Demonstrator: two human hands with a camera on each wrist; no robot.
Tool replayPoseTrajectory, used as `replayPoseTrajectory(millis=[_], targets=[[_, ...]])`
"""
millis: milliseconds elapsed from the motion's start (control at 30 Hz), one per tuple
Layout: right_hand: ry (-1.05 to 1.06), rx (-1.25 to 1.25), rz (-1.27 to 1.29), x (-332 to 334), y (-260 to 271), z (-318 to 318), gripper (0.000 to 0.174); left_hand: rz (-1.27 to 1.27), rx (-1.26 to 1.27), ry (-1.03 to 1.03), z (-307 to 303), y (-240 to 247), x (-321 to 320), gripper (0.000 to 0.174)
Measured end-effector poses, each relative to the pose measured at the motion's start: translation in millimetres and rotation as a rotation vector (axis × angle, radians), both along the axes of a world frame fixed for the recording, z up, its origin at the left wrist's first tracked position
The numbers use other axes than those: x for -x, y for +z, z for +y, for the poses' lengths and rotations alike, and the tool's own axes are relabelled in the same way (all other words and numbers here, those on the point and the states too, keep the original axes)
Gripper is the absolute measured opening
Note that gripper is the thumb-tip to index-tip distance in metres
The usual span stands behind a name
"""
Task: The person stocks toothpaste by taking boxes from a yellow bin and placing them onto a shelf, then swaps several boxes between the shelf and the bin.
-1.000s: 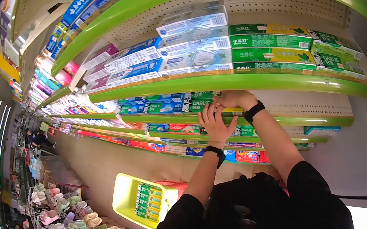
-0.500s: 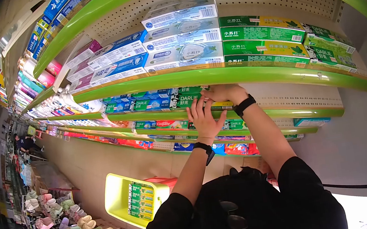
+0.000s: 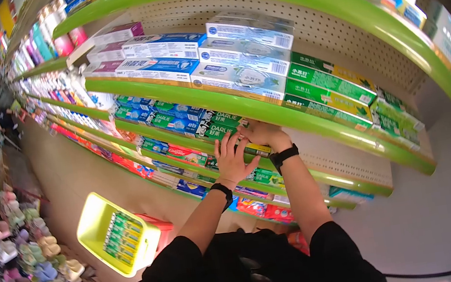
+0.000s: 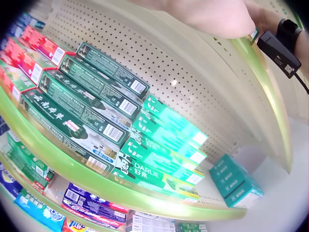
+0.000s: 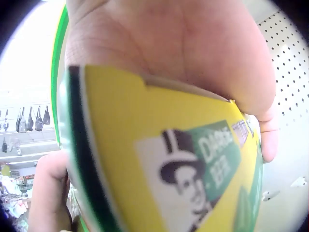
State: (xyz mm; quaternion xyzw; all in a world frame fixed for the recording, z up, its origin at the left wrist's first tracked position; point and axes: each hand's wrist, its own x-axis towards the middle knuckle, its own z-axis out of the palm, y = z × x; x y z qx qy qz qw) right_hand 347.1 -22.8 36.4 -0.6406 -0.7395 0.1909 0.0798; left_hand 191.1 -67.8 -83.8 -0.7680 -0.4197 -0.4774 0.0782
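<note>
On the shelf below the top row, my left hand (image 3: 233,160) rests its extended fingers on the front of the green Darlie toothpaste boxes (image 3: 221,119). Beside it, my right hand (image 3: 266,135) holds the right end of a toothpaste box (image 3: 257,149). Close up in the right wrist view, the yellow face of that toothpaste box (image 5: 116,145) lies under the palm, with fingers bent around its far side. Part of the left hand (image 4: 207,17) crosses the top of the left wrist view, its fingers out of sight there.
A green shelf edge (image 3: 196,96) runs just above both hands, with stacked toothpaste boxes (image 3: 248,74) over it. Lower shelves carry dark green boxes (image 4: 72,118) and teal boxes (image 4: 234,181). A yellow basket (image 3: 88,221) with several toothpaste boxes stands on the floor, near racks of shoes (image 3: 45,273).
The head view has tilted and shifted, so shelves, basket and arms appear further left. Both hands stay at the same toothpaste boxes, in nearly the same pose.
</note>
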Motion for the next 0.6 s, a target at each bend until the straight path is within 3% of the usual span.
replayPoseTrajectory(millis=[133, 233, 400, 500, 567, 600], targets=[[-0.023, 0.136, -0.041, 7.9, 14.7, -4.9, 0.079, 0.017, 0.039, -0.007, -3.7, 3.0, 2.6, 0.063], [-0.09, -0.012, -0.104, 15.6, 7.5, -11.9, 0.071, 0.012, 0.074, -0.031, -6.8, 5.6, 6.9, 0.062], [-0.104, 0.023, -0.255, 20.8, -0.9, -6.5, 0.074, -0.003, 0.148, -0.116, -9.3, 14.9, 18.9, 0.062], [-0.134, 0.018, -0.325, 31.2, 4.6, -11.3, 0.073, -0.001, 0.228, -0.235, -11.5, 25.6, 34.9, 0.055], [-0.123, -0.028, -0.377, 36.4, 4.4, -15.0, 0.07, -0.193, 0.213, -0.439, -9.1, 27.3, 45.3, 0.048], [-0.135, -0.099, -0.466, 35.8, -1.1, -13.8, 0.068, -0.199, 0.218, -0.424, -9.6, 30.8, 52.6, 0.048]])
